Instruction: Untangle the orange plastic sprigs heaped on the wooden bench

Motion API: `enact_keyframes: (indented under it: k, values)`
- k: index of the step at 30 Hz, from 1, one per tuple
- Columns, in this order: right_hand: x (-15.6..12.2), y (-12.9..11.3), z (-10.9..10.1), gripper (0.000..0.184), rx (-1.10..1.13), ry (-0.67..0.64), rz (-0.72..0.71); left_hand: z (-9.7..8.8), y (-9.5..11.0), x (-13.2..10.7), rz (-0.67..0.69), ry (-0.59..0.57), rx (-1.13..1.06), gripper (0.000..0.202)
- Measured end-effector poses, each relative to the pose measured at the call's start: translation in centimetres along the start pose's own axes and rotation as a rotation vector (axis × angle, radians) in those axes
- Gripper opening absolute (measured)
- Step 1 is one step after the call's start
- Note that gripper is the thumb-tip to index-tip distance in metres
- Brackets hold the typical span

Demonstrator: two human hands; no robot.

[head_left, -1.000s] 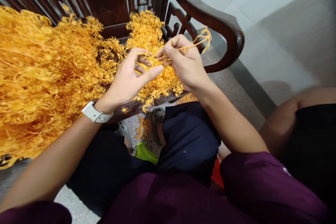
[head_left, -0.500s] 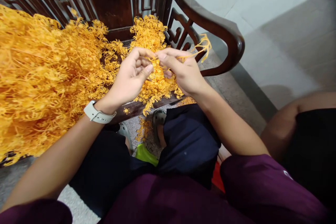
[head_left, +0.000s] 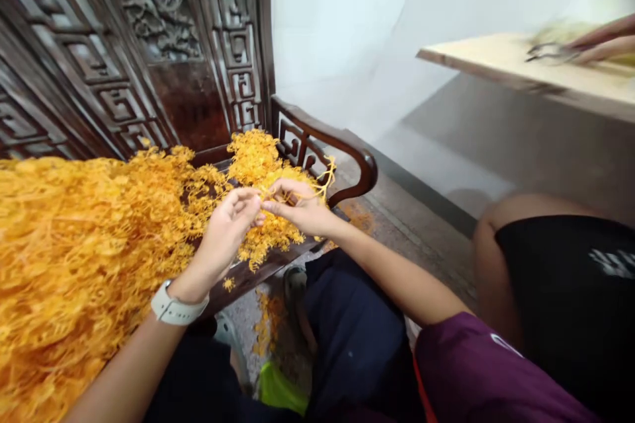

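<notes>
My right hand point(head_left: 303, 213) pinches a thin orange plastic sprig point(head_left: 325, 180), whose branching strands stick out past the back of the hand to the right. Thumb and fingers of my left hand point(head_left: 229, 219) are pressed together, and their tips meet the right fingertips. What lies between the left fingertips is too small to make out. Both hands are above a small heap of orange plastic flower pieces point(head_left: 253, 153) on a dark wooden bench point(head_left: 258, 272). To the left spreads a much larger pile of the same orange plastic pieces point(head_left: 89, 238).
The bench has a carved back point(head_left: 198, 106) and a curved armrest point(head_left: 364, 168). On the floor are orange scraps point(head_left: 268, 320) and a bright green object point(head_left: 280, 390). At right, another person's hand point(head_left: 608, 39) is by scissors point(head_left: 548, 51) on a wooden board point(head_left: 476, 53).
The view has tilted up, bringing in the board and the other person's hand. My hands stay together at the fingertips, and the sprig remains in my right hand.
</notes>
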State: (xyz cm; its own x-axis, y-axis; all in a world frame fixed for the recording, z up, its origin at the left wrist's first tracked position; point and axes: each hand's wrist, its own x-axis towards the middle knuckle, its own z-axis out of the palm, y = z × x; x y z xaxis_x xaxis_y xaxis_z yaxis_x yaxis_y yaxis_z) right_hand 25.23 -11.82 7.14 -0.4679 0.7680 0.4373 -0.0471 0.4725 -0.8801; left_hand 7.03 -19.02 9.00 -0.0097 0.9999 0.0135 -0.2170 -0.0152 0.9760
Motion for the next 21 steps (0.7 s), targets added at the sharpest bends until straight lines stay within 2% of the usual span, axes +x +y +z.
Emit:
enact_keyframes:
  k: [5, 9, 13, 15, 18, 21]
  values:
    - [0.4, -0.1, -0.4, 0.039, 0.023, -0.028, 0.04, -0.3, -0.7, 0.4, 0.158, 0.015, 0.187, 0.046]
    - [0.4, -0.6, -0.3, 0.041, 0.061, -0.083, 0.087, -1.5, -0.6, 0.8, 0.144, 0.027, 0.291, 0.049]
    - [0.5, -1.0, -0.2, 0.044, 0.035, -0.089, 0.096, -2.2, -0.4, 1.3, 0.134, -0.041, 0.349, 0.05]
    - [0.6, -1.0, -0.4, 0.046, 0.064, -0.114, 0.097, -2.0, -0.3, 1.2, 0.127, -0.033, 0.293, 0.048]
    - [0.3, -1.2, -0.2, 0.047, 0.194, -0.167, 0.122, -0.8, 0.2, 0.5, 0.074, 0.032, 0.072, 0.043]
    - [-0.4, -1.8, 0.5, 0.041, 0.35, -0.187, 0.139, 0.3, 0.8, -0.5, -0.006, -0.014, -0.226, 0.039]
